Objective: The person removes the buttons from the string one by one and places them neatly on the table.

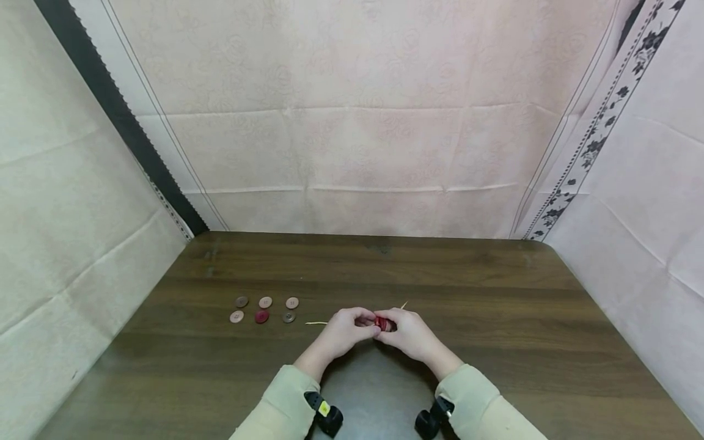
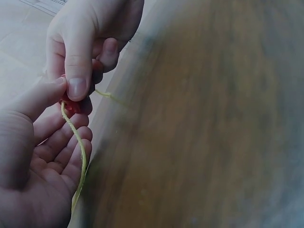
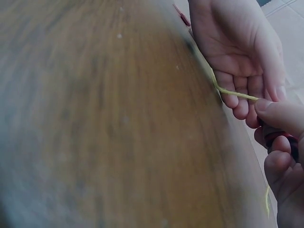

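Observation:
Both hands meet over the near middle of the table around a small dark red bundle (image 1: pixel 383 324), which looks like a stack of buttons, though fingers mostly cover it. The left hand (image 1: pixel 348 331) pinches its left end between thumb and fingertips. From the other side, the right hand (image 1: pixel 408 333) grips it, thumb pressed on top in the left wrist view. A yellow cord (image 2: pixel 81 156) comes out of the bundle and runs across the left palm. Its other end (image 3: pixel 267 202) sticks out past the right hand.
Left of the hands, several loose buttons lie in two rows on the wooden table (image 1: pixel 495 281): pale pink (image 1: pixel 265 302), brown (image 1: pixel 241 302), dark red (image 1: pixel 261 316) and grey (image 1: pixel 289 317). Pale cloth (image 1: pixel 352 146) hangs behind the table and along both sides.

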A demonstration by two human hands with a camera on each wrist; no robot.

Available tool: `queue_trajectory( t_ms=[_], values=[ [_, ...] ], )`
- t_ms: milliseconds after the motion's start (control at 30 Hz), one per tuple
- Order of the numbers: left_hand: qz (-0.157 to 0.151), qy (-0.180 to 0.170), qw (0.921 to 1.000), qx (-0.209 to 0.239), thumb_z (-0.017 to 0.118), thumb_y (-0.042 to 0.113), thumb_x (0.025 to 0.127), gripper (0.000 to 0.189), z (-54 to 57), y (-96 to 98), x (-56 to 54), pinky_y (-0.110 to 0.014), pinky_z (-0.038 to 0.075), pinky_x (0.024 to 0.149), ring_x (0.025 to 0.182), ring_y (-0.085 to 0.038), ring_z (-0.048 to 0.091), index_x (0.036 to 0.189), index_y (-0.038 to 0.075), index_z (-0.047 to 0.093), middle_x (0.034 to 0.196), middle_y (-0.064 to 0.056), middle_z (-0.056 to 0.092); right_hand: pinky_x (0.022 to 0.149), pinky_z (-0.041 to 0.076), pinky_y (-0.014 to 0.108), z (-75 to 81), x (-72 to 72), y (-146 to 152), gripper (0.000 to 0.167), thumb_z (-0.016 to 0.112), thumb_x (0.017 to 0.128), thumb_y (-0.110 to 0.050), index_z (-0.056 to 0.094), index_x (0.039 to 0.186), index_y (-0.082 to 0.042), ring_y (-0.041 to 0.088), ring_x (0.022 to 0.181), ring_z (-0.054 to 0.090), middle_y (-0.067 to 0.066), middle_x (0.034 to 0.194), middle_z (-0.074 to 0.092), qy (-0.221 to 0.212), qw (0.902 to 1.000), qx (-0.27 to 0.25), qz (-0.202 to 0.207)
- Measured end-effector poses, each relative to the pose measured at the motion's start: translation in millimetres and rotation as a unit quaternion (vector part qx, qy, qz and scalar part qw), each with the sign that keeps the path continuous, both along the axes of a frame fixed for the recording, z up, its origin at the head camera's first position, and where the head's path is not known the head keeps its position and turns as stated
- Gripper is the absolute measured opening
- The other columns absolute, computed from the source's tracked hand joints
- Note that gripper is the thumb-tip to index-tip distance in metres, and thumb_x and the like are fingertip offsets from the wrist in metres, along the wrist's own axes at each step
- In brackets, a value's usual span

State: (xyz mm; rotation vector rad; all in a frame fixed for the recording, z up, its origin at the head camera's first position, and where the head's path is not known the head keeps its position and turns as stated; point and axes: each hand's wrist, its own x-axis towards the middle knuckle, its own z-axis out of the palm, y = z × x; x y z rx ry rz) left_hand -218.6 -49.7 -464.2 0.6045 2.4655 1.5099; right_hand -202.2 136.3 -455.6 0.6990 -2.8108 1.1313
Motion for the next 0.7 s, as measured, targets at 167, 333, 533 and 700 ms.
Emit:
queue_trajectory(
  t_ms=[167, 333, 533, 700],
  values=[
    [-0.007, 0.0, 1.0, 0.005, 0.071, 0.025, 0.083, 0.03, 0.8, -1.4, 0.4, -0.031, 0.049, 0.075, 0.086, -0.015, 0.059, 0.105, 0.005, 0.067, 0.091, -0.001, 0.065, 0.074, 0.047, 0.029, -0.2, -0.4, 0.8, 0.035, 0.071, 0.083, -0.027, 0.067, 0.113, -0.01, 0.011, 0.085, 0.055, -0.001, 0.1, 0.064, -0.001, 1.0, 0.002, -0.001],
    [-0.002, -0.001, 0.9998, 0.018, 0.072, 0.026, 0.082, 0.028, -0.3, -3.6, -0.3, -0.03, 0.048, 0.075, 0.086, -0.014, 0.059, 0.102, 0.007, 0.066, 0.09, 0.0, 0.064, 0.075, 0.047, 0.03, 0.0, -1.5, 0.4, 0.035, 0.072, 0.083, -0.028, 0.067, 0.113, -0.011, 0.01, 0.085, 0.056, -0.002, 0.1, 0.065, 0.007, 1.0, 0.002, 0.0],
    [0.019, -0.002, 0.9997, 0.013, 0.072, 0.026, 0.082, 0.025, -0.3, -8.1, -0.8, -0.031, 0.048, 0.076, 0.086, -0.014, 0.059, 0.099, 0.01, 0.063, 0.09, 0.002, 0.063, 0.069, 0.046, 0.028, -0.3, -1.4, 0.9, 0.033, 0.074, 0.081, -0.028, 0.063, 0.109, -0.013, 0.01, 0.078, 0.054, -0.005, 0.09, 0.062, -0.019, 0.9997, -0.012, -0.011],
    [0.031, -0.005, 0.9995, -0.001, 0.072, 0.026, 0.083, 0.025, 1.3, -13.3, -2.6, -0.034, 0.048, 0.076, 0.086, -0.014, 0.058, 0.1, 0.011, 0.063, 0.091, 0.002, 0.063, 0.063, 0.044, 0.026, -1.2, -1.4, 3.6, 0.03, 0.076, 0.079, -0.022, 0.056, 0.1, -0.016, 0.01, 0.07, 0.051, -0.008, 0.079, 0.055, -0.034, 0.9989, -0.023, -0.023]
  ],
)
